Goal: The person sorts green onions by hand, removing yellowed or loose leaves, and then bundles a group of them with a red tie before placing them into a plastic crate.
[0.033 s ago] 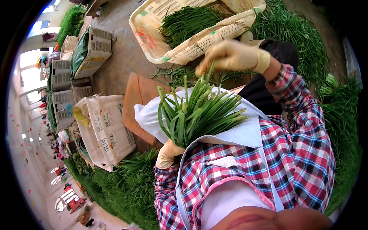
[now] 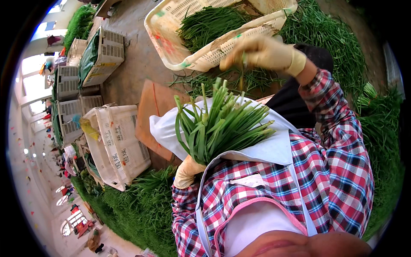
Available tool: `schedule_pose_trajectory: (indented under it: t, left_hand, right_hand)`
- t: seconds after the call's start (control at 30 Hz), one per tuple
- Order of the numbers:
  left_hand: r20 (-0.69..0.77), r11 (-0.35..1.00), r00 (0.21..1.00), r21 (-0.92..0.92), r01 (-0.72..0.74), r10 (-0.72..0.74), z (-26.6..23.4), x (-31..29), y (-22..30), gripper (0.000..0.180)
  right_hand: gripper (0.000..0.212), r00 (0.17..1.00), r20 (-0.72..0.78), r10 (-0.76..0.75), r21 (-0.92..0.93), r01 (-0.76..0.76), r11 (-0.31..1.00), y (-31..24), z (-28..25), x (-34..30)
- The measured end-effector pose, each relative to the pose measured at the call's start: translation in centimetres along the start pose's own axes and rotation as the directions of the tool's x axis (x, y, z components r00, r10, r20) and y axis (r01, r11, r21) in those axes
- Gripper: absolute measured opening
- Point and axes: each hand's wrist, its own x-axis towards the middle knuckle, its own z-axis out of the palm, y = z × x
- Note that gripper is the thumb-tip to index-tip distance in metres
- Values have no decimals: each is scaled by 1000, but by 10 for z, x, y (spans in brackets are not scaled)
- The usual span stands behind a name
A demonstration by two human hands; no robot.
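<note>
Looking down from the head view, the right hand (image 2: 265, 53), in a pale yellowish glove, sits a touch higher above the bundle of green stalks (image 2: 222, 124) than it did a blink ago. Then it was nearly on the leaf tips; now there is a gap. Its fingers are closed narrow, pinching what looks like a single thin stalk (image 2: 242, 70) that hangs straight down toward the bundle. So one stalk is being handled apart from the rest, while the bundle itself has hardly shifted.

The left hand (image 2: 188, 171), gloved the same, is below the bundle at its cut end, fingers wrapped round the base. The grip itself is mostly hidden by the leaves. The bundle fans up and away from that hand, lying over a white cloth (image 2: 265, 150) spread across the lap.

Beyond the bundle's tips a cream plastic basket (image 2: 171, 51) stands tilted, more green stalks inside it — the right hand hovers just in front of its near rim. Left of the bundle lies a brown cardboard sheet (image 2: 156, 111), and further left a white crate (image 2: 120, 145) with others stacked behind. Loose greens (image 2: 141, 210) are heaped on the floor below and to the right of the bundle too.

Nothing stands between the pinched stalk and the bundle; only the basket rim is close.
</note>
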Motion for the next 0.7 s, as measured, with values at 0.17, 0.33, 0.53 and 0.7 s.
schedule_pose_trajectory:
  t: [0.17,0.33,0.53,0.7]
  left_hand:
    - [9,1000,1000,-21,20,-20,1,0,-3,56]
    - [46,999,998,-21,32,-31,5,7,0,56]
    - [58,998,997,-42,43,-41,7,9,0,56]
    - [68,997,997,-55,52,-48,6,9,1,57]
  right_hand:
    - [24,976,-69,-207,-348,171,922,-46,0,4]
    - [19,945,198,-259,-718,320,618,-50,57,-4]
    - [12,971,203,-128,-652,232,722,-44,55,-6]
    - [11,986,166,-36,-595,129,793,-43,60,-7]
